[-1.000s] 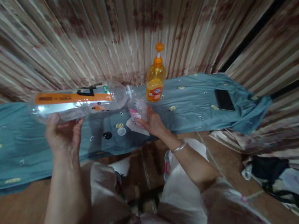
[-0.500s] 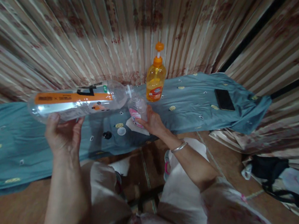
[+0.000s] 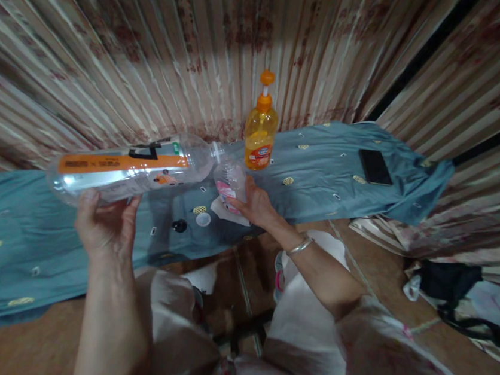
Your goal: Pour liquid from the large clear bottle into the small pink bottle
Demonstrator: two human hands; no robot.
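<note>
My left hand [image 3: 108, 225] holds a large clear bottle [image 3: 130, 168] with an orange and silver label from below. The bottle lies nearly level, its neck pointing right. That neck meets the mouth of a small clear bottle [image 3: 229, 184] with a pink label, which my right hand [image 3: 255, 203] grips at its right side. A white cloth or tissue [image 3: 229, 211] is under the small bottle. On the blue cloth [image 3: 314, 177] in front are a black cap [image 3: 179, 226] and a whitish round cap [image 3: 203, 219].
An orange pump bottle [image 3: 260, 134] stands upright behind the small bottle. A black phone [image 3: 375, 167] lies at the right of the cloth. A pleated curtain [image 3: 230, 41] hangs behind. Black and white fabric items [image 3: 451, 282] are at the lower right.
</note>
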